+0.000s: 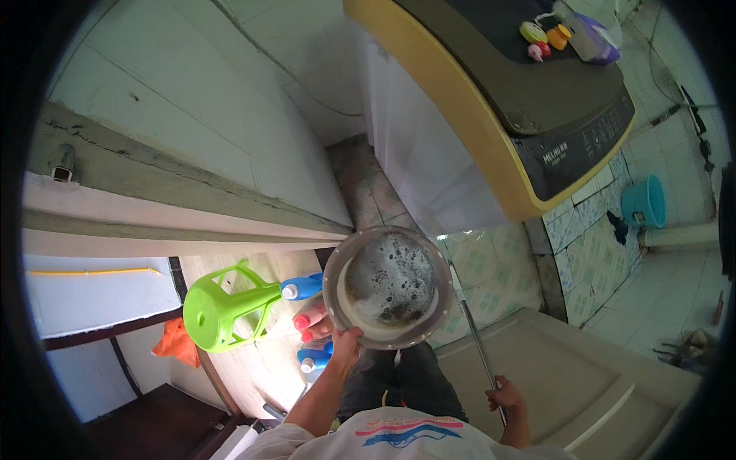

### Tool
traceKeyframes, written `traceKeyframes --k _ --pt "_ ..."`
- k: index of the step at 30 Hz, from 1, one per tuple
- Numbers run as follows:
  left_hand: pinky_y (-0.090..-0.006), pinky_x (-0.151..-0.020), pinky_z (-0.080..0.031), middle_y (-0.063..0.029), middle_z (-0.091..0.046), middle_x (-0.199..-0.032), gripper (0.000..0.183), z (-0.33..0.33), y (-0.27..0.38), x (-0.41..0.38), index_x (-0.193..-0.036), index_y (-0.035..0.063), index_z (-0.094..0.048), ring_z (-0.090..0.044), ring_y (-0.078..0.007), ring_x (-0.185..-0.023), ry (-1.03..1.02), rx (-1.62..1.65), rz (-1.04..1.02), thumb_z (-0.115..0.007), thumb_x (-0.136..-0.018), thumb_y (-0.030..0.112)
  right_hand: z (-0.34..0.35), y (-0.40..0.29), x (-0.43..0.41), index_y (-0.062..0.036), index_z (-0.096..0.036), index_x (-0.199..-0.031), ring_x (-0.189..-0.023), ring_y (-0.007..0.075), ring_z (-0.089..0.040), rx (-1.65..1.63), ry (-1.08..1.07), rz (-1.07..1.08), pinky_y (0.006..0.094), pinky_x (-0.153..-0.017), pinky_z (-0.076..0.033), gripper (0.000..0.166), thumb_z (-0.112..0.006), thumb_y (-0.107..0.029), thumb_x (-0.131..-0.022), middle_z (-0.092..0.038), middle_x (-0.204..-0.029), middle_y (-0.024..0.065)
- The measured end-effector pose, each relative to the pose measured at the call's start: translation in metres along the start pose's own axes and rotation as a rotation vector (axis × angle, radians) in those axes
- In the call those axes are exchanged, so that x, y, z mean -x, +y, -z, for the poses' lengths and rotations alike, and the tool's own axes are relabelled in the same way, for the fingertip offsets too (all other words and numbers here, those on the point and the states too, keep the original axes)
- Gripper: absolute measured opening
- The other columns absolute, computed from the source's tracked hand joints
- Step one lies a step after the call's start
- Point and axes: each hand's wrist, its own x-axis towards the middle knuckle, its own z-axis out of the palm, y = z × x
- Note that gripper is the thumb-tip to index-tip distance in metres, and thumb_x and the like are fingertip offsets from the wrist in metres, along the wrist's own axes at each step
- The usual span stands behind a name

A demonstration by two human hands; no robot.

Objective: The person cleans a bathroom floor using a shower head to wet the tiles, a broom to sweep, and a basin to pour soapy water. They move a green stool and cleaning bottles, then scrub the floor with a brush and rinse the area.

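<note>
A round basin (339, 276) with a dotted rim holds foamy, murky water (394, 276) in front of my body. My left hand (347, 345) grips its near left rim, with the thumb on top. My right hand (506, 397) is closed around a long metal pole (474, 322), which slants up past the right side of the basin. The pole's far end passes toward the tiled floor beside the washing machine and is hard to make out there.
A washing machine (494, 167) with small toys (540, 43) on its lid stands ahead right. Left are a green plastic stool (213, 316), blue bottles (302, 287) and pink bottles (310, 316). A door (535, 368) is at right; a blue bucket (647, 201) stands beyond a raised tiled edge (543, 264).
</note>
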Motion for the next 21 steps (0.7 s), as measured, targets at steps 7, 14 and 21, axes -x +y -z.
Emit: traceKeyframes --k 7,14,21 --pt "-0.0444 -0.07 -0.051 -0.0116 -0.054 -0.094 0.04 -0.006 0.011 -0.011 -0.103 0.0028 -0.046 -0.056 -0.0273 -0.083 -0.045 0.034 0.082 -0.048 -0.064 -0.006 -0.029 0.033 -0.007 -0.0012 -0.051 -0.111 -0.055 0.0188 -0.058 0.225 0.045 0.065 0.0345 -0.045 -0.047 0.043 -0.054 -0.009 -0.069 -0.058 -0.067 0.0137" --pt "-0.0382 -0.051 -0.052 -0.0099 -0.053 -0.085 0.037 -0.018 0.038 -0.019 -0.1 0.0016 -0.044 -0.057 -0.0268 -0.073 -0.025 0.012 0.083 -0.049 -0.064 -0.006 -0.055 0.069 -0.028 -0.0023 -0.055 -0.099 -0.05 0.0155 -0.056 0.616 0.22 0.322 0.0309 -0.04 -0.045 0.028 -0.055 -0.013 -0.073 -0.056 -0.062 0.0092" --pt "-0.0361 -0.056 -0.05 -0.0085 -0.055 -0.089 0.037 -0.004 0.045 -0.025 -0.1 0.0025 -0.048 -0.057 -0.0244 -0.079 -0.112 0.094 0.078 -0.05 -0.064 -0.007 -0.108 0.04 0.01 -0.014 -0.047 -0.121 -0.074 0.0313 -0.06 0.287 0.102 0.113 0.0386 -0.066 -0.047 0.043 -0.054 -0.02 -0.079 -0.061 -0.083 0.0171"
